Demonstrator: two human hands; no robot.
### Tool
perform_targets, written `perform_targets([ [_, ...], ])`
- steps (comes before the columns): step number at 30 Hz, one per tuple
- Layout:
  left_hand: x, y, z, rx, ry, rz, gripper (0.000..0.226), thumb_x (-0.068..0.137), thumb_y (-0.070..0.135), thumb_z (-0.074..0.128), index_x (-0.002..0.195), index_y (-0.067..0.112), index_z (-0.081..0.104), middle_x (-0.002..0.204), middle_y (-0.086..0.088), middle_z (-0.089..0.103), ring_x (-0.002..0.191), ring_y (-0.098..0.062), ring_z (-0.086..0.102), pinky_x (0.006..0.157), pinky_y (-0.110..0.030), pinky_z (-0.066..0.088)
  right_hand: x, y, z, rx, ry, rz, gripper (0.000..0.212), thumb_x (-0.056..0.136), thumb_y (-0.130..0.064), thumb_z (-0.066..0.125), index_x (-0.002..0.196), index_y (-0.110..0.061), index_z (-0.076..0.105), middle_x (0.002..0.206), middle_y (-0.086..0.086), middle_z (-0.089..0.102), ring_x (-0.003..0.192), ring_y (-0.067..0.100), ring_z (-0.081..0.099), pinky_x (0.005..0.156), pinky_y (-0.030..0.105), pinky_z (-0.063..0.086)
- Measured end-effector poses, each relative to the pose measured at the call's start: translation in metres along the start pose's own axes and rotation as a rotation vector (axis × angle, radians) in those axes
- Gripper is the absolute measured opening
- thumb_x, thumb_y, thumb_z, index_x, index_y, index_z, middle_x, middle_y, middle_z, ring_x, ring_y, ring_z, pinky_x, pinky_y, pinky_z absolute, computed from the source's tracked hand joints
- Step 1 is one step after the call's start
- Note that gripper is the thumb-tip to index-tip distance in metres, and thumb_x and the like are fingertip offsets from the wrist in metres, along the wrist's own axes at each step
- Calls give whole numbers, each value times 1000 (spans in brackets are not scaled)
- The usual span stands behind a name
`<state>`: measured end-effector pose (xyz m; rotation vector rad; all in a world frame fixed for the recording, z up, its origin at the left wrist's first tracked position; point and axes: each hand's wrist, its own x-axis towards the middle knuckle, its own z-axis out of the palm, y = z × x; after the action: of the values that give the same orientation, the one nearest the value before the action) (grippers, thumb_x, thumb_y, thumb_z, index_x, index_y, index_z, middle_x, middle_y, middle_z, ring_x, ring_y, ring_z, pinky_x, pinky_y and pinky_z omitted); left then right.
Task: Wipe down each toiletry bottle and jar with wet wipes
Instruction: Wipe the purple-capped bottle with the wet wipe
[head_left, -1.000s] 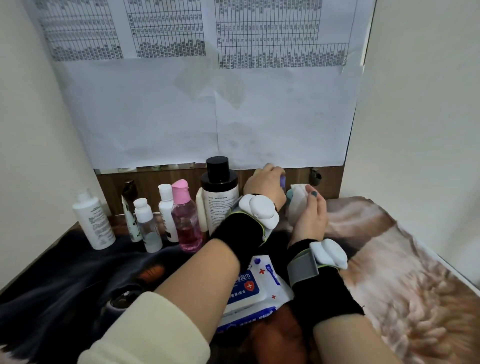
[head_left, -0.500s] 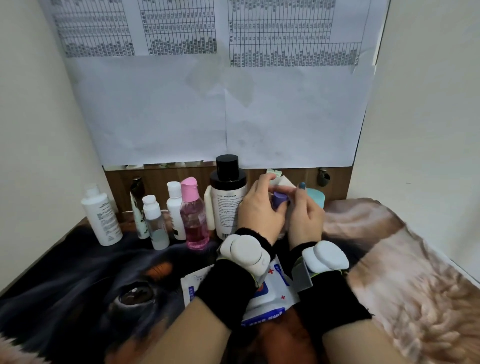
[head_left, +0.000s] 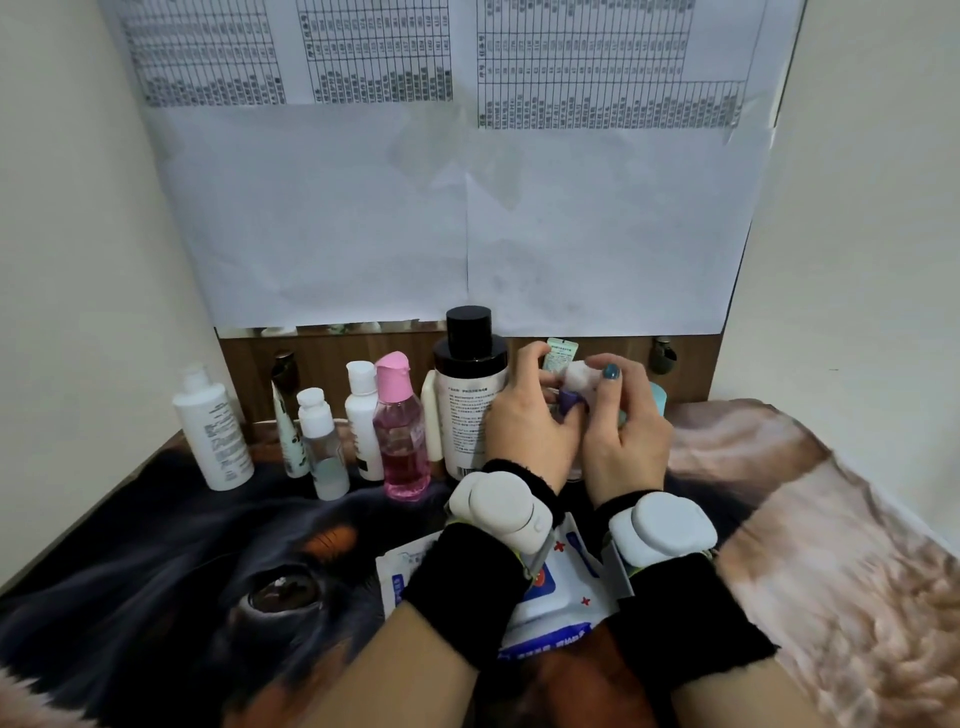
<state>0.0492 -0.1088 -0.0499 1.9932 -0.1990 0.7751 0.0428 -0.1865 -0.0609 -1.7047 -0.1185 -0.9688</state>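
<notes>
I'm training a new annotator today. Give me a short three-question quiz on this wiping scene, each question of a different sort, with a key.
1. True or false: the tall white bottle with the black cap lies on its side.
2. Which hand presses the crumpled white wet wipe: A left hand, B right hand?
3. Fill in: the clear bottle of pink liquid has a ___ cap.

Key: 1 false, it stands upright; 2 B; 3 pink.

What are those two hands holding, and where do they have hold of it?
The left hand grips a small purple-capped bottle, apparently around its body. The right hand pinches a white wet wipe against the bottle's top.
</notes>
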Motion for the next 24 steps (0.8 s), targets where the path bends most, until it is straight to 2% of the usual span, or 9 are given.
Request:
perform_targets([
  [3, 0, 0, -1, 24, -4, -3, 54, 76, 13, 68, 125, 19, 46, 102, -1, 68, 92, -22, 65, 80, -40, 54, -1, -1, -1, -28, -15, -17, 30, 94, -33, 34, 104, -22, 61, 90, -7, 60, 87, 15, 57, 75, 23, 42],
  [7, -2, 3, 1, 35, -16, 26, 46, 78, 16, 69, 119, 19, 49, 99, 3, 69, 88, -20, 66, 79, -39, 54, 4, 6, 1, -36, -14, 144, 36, 93, -36, 32, 107, -19, 61, 94, -3, 61, 88, 17, 55, 74, 22, 36],
  [10, -1, 2, 1, 75, -29, 47, 39, 79, 15, 66, 116, 19, 53, 103, 1, 68, 92, -22, 65, 80, -40, 54, 7, 7, 0, 48, -26, 243, 35, 102, -30, 34, 94, -17, 66, 84, -4, 64, 80, 14, 58, 69, 21, 38],
  [12, 0, 2, 0, 100, -52, 47, 40, 80, 13, 64, 118, 19, 53, 108, -1, 68, 95, -24, 65, 83, -40, 53, 7, 5, 1, 96, -20, 268, 34, 102, -27, 33, 94, -21, 65, 84, -7, 64, 78, 9, 57, 67, 17, 39],
  [16, 0, 4, -1, 134, -70, 89, 40, 78, 10, 63, 117, 17, 56, 107, -1, 68, 96, -24, 64, 84, -40, 52, 9, 12, 3, -1, -76, 378, 36, 103, -29, 29, 96, -8, 58, 91, 6, 57, 88, 25, 49, 71, 27, 28],
  [19, 0, 6, -1, 182, -60, 145, 35, 78, 12, 65, 113, 14, 61, 105, -5, 64, 95, -26, 61, 83, -40, 51, 10, 10, -1, -13, -24, 343, 32, 102, -25, 31, 97, -9, 59, 90, 4, 56, 87, 23, 49, 67, 25, 27],
  [21, 0, 6, -2, 214, -71, 144, 31, 78, 15, 67, 109, 14, 64, 104, -7, 59, 91, -28, 59, 82, -40, 50, 10, 6, -3, 23, 30, 277, 29, 101, -21, 34, 104, -13, 61, 92, -2, 57, 85, 15, 49, 63, 16, 33],
  [24, 0, 8, -3, 198, -55, 96, 27, 77, 18, 69, 103, 13, 68, 102, -7, 56, 87, -28, 59, 81, -38, 50, 7, 4, 0, 15, -25, 285, 30, 101, -22, 34, 108, -15, 61, 94, -3, 59, 87, 14, 50, 67, 17, 31],
])
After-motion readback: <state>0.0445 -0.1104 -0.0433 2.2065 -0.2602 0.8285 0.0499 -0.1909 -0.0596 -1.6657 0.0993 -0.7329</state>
